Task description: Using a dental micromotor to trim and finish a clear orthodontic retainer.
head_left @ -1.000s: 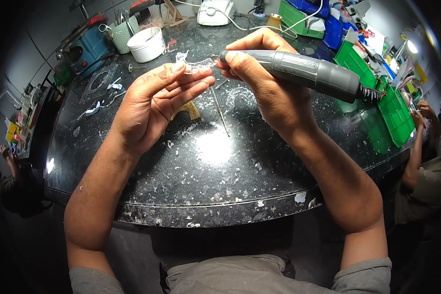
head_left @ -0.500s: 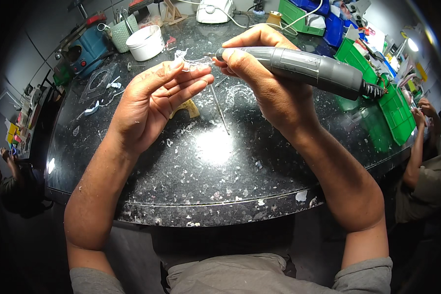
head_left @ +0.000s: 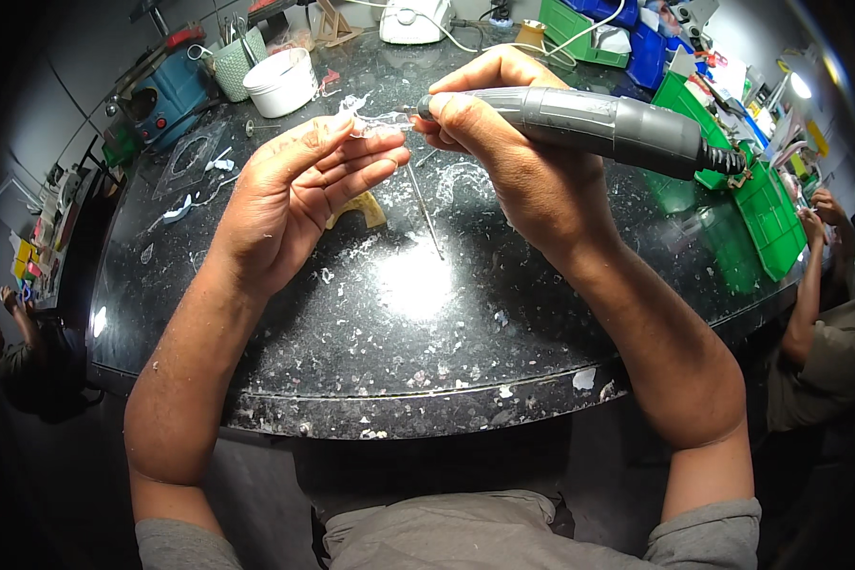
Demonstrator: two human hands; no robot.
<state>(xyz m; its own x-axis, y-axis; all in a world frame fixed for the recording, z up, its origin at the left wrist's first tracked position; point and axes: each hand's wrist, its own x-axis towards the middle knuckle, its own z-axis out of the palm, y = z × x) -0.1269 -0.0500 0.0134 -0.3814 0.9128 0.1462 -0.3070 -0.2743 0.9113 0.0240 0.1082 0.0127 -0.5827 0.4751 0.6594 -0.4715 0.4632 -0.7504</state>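
My left hand [head_left: 294, 185] pinches a clear, thin plastic piece [head_left: 378, 122] between thumb and fingers, and the piece looks like a moulded dental tray with ragged edges. In my right hand [head_left: 541, 180] is a dark grey rotary handpiece [head_left: 598, 123], held like a pen, its corded end pointing right. The handpiece tip is right beside the plastic piece; I cannot tell whether they touch. Below my left fingers a yellowish arch-shaped model [head_left: 363, 211] lies on the black worktop [head_left: 427, 351], partly hidden by the hand. A thin metal rod [head_left: 425, 214] lies beside it.
White shavings and scraps are strewn over the worktop. A white tub [head_left: 282, 85], a pale tool holder [head_left: 236, 71] and a blue machine [head_left: 171, 104] stand at far left. A white box [head_left: 415, 21] is at the back; green bins [head_left: 769, 223] line the right. Other people sit at both sides.
The handpiece's corded end has risen slightly, so it lies more level. My left hand and the plastic piece have barely shifted.
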